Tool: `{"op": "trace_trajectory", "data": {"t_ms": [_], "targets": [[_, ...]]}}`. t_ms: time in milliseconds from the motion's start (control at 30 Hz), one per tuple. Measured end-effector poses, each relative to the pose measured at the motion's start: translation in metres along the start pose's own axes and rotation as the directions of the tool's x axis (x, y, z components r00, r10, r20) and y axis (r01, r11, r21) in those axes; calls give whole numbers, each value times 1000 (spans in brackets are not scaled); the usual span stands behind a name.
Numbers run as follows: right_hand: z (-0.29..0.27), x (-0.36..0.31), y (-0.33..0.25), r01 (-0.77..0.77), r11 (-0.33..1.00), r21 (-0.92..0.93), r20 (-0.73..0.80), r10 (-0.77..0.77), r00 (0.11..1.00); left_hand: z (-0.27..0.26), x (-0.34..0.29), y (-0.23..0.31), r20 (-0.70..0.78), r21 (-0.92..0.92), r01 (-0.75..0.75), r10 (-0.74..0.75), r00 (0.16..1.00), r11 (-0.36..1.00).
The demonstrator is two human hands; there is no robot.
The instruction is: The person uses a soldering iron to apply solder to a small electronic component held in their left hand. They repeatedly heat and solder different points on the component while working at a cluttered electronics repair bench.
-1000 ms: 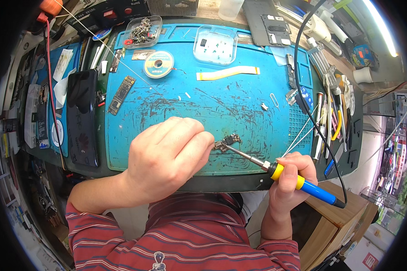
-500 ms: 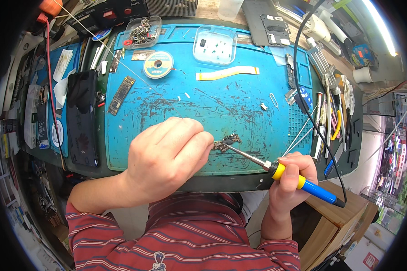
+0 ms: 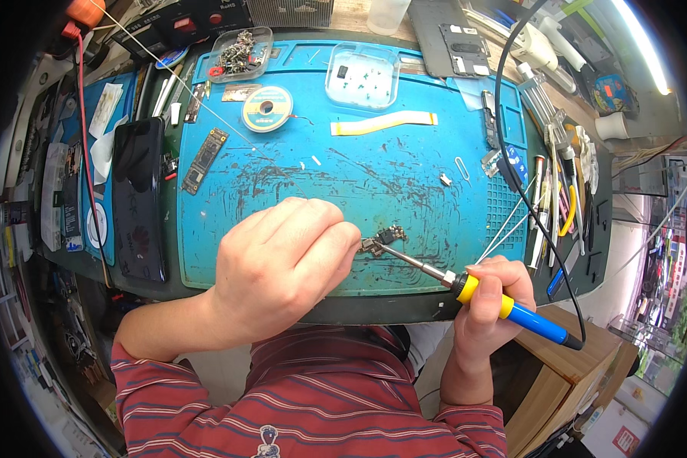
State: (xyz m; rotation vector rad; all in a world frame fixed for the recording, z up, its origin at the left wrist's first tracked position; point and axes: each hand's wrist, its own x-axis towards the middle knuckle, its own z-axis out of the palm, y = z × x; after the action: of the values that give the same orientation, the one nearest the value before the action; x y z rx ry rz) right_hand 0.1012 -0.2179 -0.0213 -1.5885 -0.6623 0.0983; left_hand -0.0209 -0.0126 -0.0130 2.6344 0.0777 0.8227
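A small circuit board [image 3: 389, 236], dark and irregular in outline, sits just right of my left fingertips. My left hand [image 3: 286, 256] is closed, its back toward the camera; the fingers hide whatever they pinch, and I cannot tell if they grip the board's left end. In my right hand [image 3: 492, 301] is a soldering iron [image 3: 537, 324] with a yellow and blue handle, held like a pen. Its metal tip points up and left and meets the board, or hovers just over it. Beneath lies a scuffed blue work mat [image 3: 305, 179].
A solder spool [image 3: 267, 108], a yellow-edged flat cable [image 3: 384, 123] and a longer circuit board [image 3: 204, 162] lie on the mat. Two clear trays [image 3: 363, 101] hold small parts. Left stands a dark phone [image 3: 138, 198]; right, several hand tools [image 3: 565, 210]. The iron's black cord [image 3: 538, 214] arcs along the right.
The soldering iron and my right fingers have shifted very slightly left, its tip moving a little along the small circuit board. My left hand looks still.
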Motion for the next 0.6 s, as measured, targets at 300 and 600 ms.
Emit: {"op": "trace_trajectory", "data": {"t_ms": [300, 600], "targets": [[1, -3, 6, 48, 999, 5, -169, -47, 984, -7, -5, -2, -20, -132, 14, -16, 1000, 991], [-1, -7, 15, 116, 993, -12, -224, -116, 968, -18, -17, -2, 123, -221, 152, -127, 984, 963]]}}
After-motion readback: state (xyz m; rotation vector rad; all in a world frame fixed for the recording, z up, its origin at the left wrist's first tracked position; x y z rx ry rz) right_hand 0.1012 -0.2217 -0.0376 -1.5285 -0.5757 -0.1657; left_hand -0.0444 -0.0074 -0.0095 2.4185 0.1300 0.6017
